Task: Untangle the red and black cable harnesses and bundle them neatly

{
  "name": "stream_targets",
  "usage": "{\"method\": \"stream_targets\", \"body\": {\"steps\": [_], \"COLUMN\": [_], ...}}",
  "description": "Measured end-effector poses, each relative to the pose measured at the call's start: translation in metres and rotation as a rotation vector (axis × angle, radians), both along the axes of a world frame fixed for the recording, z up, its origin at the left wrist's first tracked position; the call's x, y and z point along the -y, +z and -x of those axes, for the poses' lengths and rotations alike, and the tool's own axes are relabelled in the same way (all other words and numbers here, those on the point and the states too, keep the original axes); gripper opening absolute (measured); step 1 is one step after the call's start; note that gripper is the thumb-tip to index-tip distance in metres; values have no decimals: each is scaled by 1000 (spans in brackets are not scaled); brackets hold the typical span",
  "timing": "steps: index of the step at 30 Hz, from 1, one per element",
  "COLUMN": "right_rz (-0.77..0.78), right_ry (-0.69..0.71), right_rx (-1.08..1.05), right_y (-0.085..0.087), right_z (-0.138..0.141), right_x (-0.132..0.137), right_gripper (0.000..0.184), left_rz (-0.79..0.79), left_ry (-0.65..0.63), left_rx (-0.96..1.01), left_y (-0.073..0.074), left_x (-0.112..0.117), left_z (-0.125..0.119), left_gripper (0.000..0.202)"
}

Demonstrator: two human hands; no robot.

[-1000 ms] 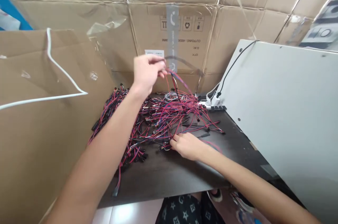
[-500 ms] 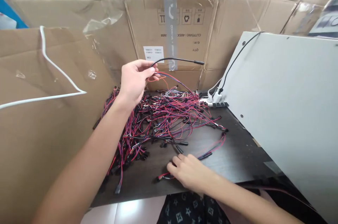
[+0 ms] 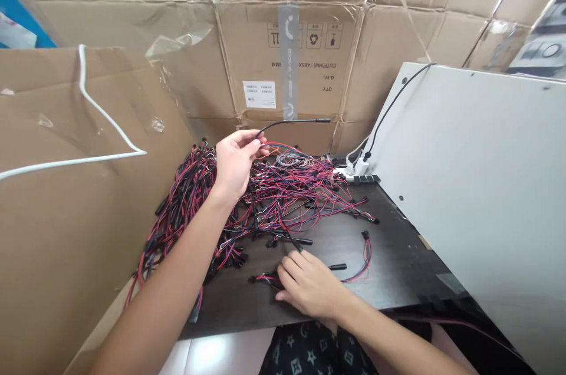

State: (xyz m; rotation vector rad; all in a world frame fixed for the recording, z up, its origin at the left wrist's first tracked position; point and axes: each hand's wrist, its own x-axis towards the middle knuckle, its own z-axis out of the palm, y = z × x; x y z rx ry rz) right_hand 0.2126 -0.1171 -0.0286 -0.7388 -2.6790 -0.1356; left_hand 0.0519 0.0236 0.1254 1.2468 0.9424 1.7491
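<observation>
My left hand (image 3: 236,164) is raised over the back of the wire pile, thumb and fingertips pinching a black cable (image 3: 294,121). The cable's free end points right, and thin red, blue and orange wires trail from the same grip. Low at the table's front, my right hand (image 3: 309,285) is curled over a second cable (image 3: 365,260) with red and dark wires. A black connector of that cable shows left of the hand; a black tip and another connector show to its right. The fingers hide its middle.
A tangled pile of red, blue and black wires (image 3: 190,192) covers the left and back of the dark table (image 3: 398,275). A power strip (image 3: 345,174) with plugs sits at the back right. Cardboard (image 3: 247,27) stands behind and left, a white panel (image 3: 469,174) right.
My left hand is lower in view and slightly further right with its cable. The cable under my right hand has shifted, its left end moving left and up. The view has tilted a little.
</observation>
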Motion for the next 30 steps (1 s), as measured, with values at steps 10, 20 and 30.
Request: {"method": "stream_targets", "body": {"steps": [10, 20, 30], "right_rz": [34, 57, 61], "right_ry": [-236, 72, -57], "right_rx": [-19, 341, 353], "right_y": [40, 47, 42], "right_z": [4, 46, 36], "right_x": [-30, -97, -109], "right_gripper": [23, 93, 22], "left_rz": [65, 101, 129], "left_ry": [-9, -1, 28], "left_rx": [137, 171, 213], "left_y": [-39, -55, -84], "left_x": [5, 6, 5], "left_z": [17, 27, 48], "left_gripper": [18, 20, 22]}}
